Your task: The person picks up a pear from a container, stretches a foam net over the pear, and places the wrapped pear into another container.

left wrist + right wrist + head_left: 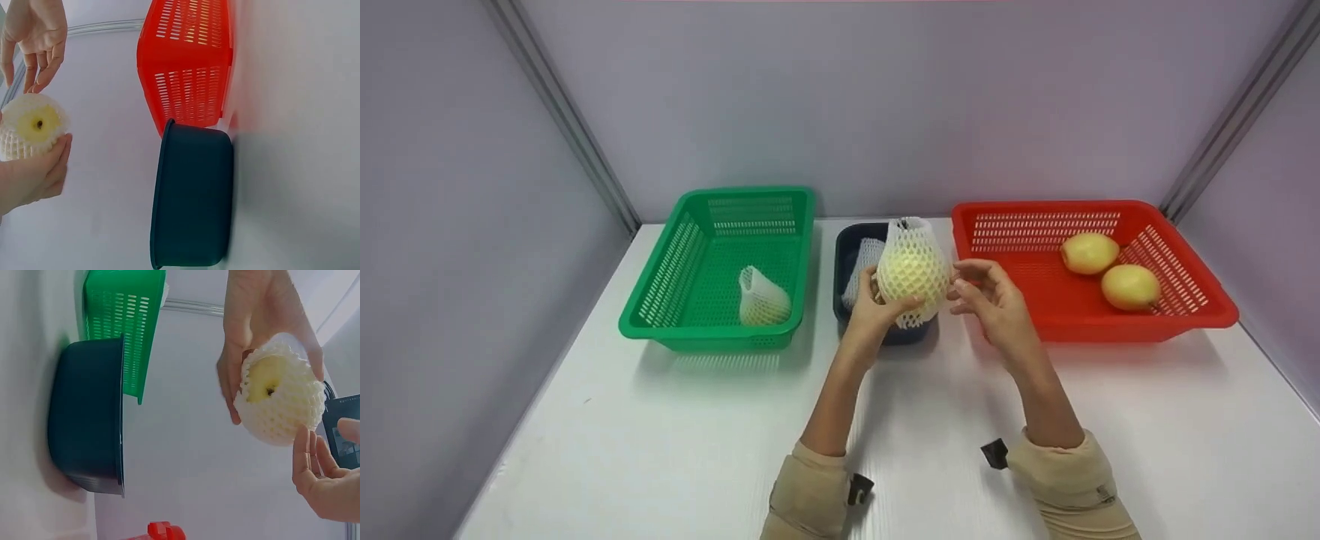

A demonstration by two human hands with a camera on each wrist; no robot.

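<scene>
A yellow apple [913, 274] in a white foam net sleeve is held up in front of the dark blue bin [840, 259]. My left hand [877, 307] grips it from the left, thumb across the front. The net stands up past the top of the fruit, and its lower edge is open, with the apple's dark-centred end [39, 124] showing there. On the other side, my right hand [994, 304] has its fingers loosely bent, fingertips [304, 433] right at the net. Another foam net [866, 259] lies in the bin, partly hidden by the left hand.
To the left stands a green basket [634, 330] with one netted fruit [763, 300] inside. A red basket [1222, 311] at the right holds two bare yellow apples [1131, 287]. Grey panels [885, 112] rise behind and at both sides of the white table [697, 450].
</scene>
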